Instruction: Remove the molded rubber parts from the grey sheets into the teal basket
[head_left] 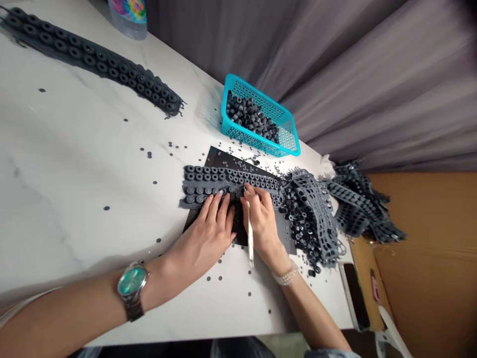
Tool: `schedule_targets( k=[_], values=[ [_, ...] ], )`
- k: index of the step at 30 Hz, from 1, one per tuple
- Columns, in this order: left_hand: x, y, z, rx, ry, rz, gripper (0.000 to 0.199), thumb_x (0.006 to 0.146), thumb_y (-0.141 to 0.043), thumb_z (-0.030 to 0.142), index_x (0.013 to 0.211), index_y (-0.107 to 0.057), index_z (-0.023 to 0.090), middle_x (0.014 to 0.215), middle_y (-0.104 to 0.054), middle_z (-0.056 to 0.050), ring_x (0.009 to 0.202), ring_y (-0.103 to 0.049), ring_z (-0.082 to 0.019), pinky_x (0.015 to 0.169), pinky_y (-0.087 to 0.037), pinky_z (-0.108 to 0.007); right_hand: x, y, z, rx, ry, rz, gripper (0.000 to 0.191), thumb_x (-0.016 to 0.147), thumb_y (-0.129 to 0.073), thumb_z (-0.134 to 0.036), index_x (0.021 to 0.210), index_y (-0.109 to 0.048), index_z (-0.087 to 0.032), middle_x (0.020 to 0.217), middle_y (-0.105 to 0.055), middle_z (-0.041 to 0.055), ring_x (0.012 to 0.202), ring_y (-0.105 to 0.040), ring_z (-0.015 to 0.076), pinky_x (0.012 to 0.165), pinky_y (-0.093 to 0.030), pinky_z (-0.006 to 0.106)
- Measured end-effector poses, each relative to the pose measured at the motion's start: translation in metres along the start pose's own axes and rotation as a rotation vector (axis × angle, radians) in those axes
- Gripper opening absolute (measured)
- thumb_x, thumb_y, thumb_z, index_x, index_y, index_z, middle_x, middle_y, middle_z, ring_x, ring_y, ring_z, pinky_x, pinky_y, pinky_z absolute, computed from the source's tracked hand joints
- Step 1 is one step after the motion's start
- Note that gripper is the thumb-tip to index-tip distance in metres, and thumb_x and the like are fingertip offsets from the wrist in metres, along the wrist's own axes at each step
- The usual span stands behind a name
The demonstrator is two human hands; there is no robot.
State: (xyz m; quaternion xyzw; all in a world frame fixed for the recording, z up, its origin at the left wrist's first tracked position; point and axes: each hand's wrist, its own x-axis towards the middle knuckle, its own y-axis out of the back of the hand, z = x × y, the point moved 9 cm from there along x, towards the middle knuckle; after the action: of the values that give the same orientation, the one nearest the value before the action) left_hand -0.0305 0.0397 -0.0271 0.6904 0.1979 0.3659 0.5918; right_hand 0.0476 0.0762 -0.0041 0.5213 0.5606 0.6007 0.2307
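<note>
- We find a white table with faint grey veining; a grey curtain hangs along its far edge.
- We place the studded grey sheet nearer the right edge than the left, partly over a dark mat.
- We observe the left hand laid on the sheet, fingers extended and slightly parted, gripping nothing; its wrist bears a watch with a green dial.
- We observe the right hand with fingers closed around a slim white tool, its tip at the sheet; a beaded bracelet circles that wrist. The hands are near each other but apart.
- We note loose dark rings heaped beside the right hand, next to a perforated grey sheet.
- We record a turquoise basket near the far edge, holding similar pieces.
- We log a long studded strip toward the far left corner, near a bottle at the far edge.
- We see small dark discs scattered over the tabletop and a phone at the right edge.
</note>
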Motion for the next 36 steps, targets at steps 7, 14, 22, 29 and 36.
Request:
schedule_targets(
  k=[7, 14, 22, 29, 36],
  values=[
    [0.001, 0.015, -0.001, 0.018, -0.004, 0.059, 0.049, 0.094, -0.047, 0.033, 0.128, -0.057, -0.001, 0.131, -0.059, -0.028, 0.129, -0.05, -0.041, 0.112, -0.033, -0.056, -0.012, 0.022, 0.031, 0.391, -0.388, 0.162, 0.015, 0.099, -0.046, -0.028, 0.107, -0.057, -0.024, 0.113, -0.069, 0.0084, 0.104, -0.067, 0.0201, 0.083, -0.056, 0.036],
    [0.004, 0.033, -0.009, -0.018, -0.052, 0.243, 0.034, 0.088, -0.051, 0.018, 0.118, -0.062, 0.006, 0.119, -0.067, -0.02, 0.121, -0.058, -0.035, 0.11, -0.039, -0.053, -0.016, 0.028, 0.016, 0.232, -0.2, 0.112, 0.019, 0.096, -0.052, -0.025, 0.113, -0.06, -0.025, 0.11, -0.067, 0.0064, 0.101, -0.066, 0.0179, 0.087, -0.056, 0.033],
    [0.004, 0.0, -0.012, -0.046, -0.039, 0.129, 0.053, 0.091, -0.045, 0.024, 0.136, -0.049, -0.003, 0.143, -0.051, -0.024, 0.136, -0.043, -0.033, 0.116, -0.03, -0.051, -0.015, 0.014, -0.009, 0.122, 0.12, 0.014, 0.033, 0.096, -0.051, -0.015, 0.129, -0.054, -0.019, 0.112, -0.07, 0.0107, 0.103, -0.064, 0.02, 0.087, -0.056, 0.035],
    [0.007, 0.004, -0.013, -0.064, -0.016, 0.08, 0.05, 0.095, -0.04, 0.025, 0.136, -0.051, -0.001, 0.144, -0.05, -0.022, 0.136, -0.044, -0.031, 0.117, -0.029, -0.048, -0.013, 0.012, -0.013, 0.063, 0.185, -0.01, 0.029, 0.094, -0.054, -0.014, 0.123, -0.056, -0.017, 0.12, -0.069, 0.0118, 0.108, -0.06, 0.0231, 0.085, -0.053, 0.039],
    [0.006, 0.001, -0.013, -0.078, -0.021, 0.06, 0.053, 0.094, -0.041, 0.026, 0.138, -0.049, -0.002, 0.146, -0.048, -0.022, 0.138, -0.042, -0.032, 0.117, -0.028, -0.049, -0.004, 0.016, -0.018, 0.01, 0.232, -0.054, 0.02, 0.093, -0.053, -0.012, 0.112, -0.061, -0.012, 0.118, -0.069, 0.0157, 0.104, -0.06, 0.0234, 0.086, -0.055, 0.039]
  ],
)
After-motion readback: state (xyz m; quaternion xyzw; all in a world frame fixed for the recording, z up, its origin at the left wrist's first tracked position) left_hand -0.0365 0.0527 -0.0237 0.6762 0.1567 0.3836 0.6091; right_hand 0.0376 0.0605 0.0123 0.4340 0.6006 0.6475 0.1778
